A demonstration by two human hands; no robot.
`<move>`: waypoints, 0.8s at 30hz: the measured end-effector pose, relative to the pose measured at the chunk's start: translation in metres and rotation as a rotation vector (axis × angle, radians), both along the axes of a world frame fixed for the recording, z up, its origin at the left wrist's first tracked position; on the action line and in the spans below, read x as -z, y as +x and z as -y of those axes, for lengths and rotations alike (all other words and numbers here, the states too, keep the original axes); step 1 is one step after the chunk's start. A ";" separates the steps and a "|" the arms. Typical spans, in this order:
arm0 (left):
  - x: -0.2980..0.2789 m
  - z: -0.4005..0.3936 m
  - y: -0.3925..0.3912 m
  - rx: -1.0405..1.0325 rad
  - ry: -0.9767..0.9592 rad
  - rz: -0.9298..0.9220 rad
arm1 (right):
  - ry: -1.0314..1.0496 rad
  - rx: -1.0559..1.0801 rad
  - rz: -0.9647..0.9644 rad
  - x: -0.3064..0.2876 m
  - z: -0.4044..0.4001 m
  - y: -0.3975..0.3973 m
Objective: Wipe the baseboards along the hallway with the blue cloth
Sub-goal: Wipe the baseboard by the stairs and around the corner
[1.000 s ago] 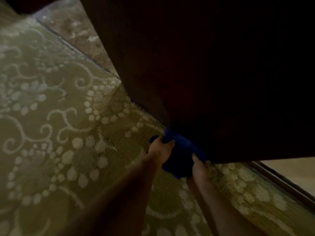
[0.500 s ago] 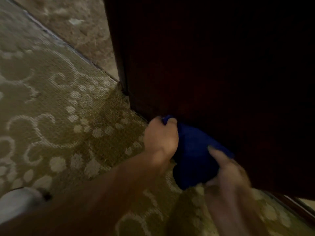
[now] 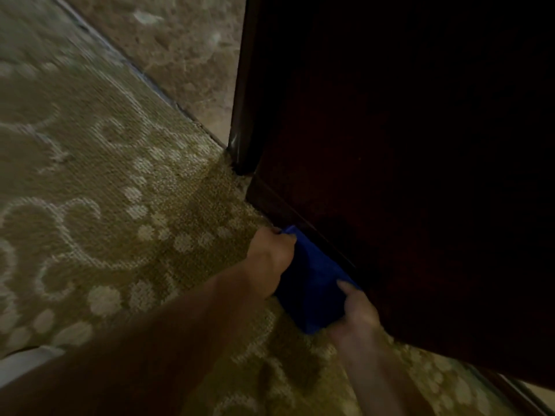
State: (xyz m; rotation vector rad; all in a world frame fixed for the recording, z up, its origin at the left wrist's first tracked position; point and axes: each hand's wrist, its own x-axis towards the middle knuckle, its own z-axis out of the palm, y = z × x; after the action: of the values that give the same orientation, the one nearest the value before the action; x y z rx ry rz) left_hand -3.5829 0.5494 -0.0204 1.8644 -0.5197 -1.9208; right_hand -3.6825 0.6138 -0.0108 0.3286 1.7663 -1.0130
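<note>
The blue cloth (image 3: 312,291) is stretched between my two hands and pressed against the bottom of a dark wooden baseboard (image 3: 288,208) where it meets the carpet. My left hand (image 3: 270,259) grips the cloth's far end, fingers curled over its top edge. My right hand (image 3: 356,310) holds the near end, thumb lying on the fabric. The baseboard runs diagonally from the corner post (image 3: 240,145) towards the lower right. Part of the cloth is hidden behind my left hand.
Olive carpet (image 3: 120,190) with a pale floral pattern covers the floor to the left. Beyond it lies brown marble flooring (image 3: 186,49), separated by a thin strip. A dark wooden panel (image 3: 420,145) fills the right side. A pale object (image 3: 27,364) shows at the lower left edge.
The view has swung and closed in, revealing the corner post. Both hands and the cloth have shifted along the baseboard towards that corner, with the cloth spread flatter against the wood.
</note>
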 end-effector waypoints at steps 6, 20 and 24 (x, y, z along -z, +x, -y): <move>-0.056 0.003 0.027 -0.158 -0.388 -0.050 | -0.298 0.039 0.011 -0.064 0.007 0.000; 0.001 0.042 0.064 -0.299 -0.140 0.084 | -0.234 0.027 0.147 0.003 0.045 0.054; -0.028 0.050 0.078 -0.300 -0.477 0.112 | -0.442 -0.025 0.189 -0.040 0.051 0.064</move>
State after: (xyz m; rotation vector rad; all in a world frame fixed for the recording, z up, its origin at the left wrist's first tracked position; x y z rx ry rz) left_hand -3.5045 0.4996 0.0078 1.6318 -0.6276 -1.3611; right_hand -3.6182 0.5626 0.0289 0.1180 1.3313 -1.2755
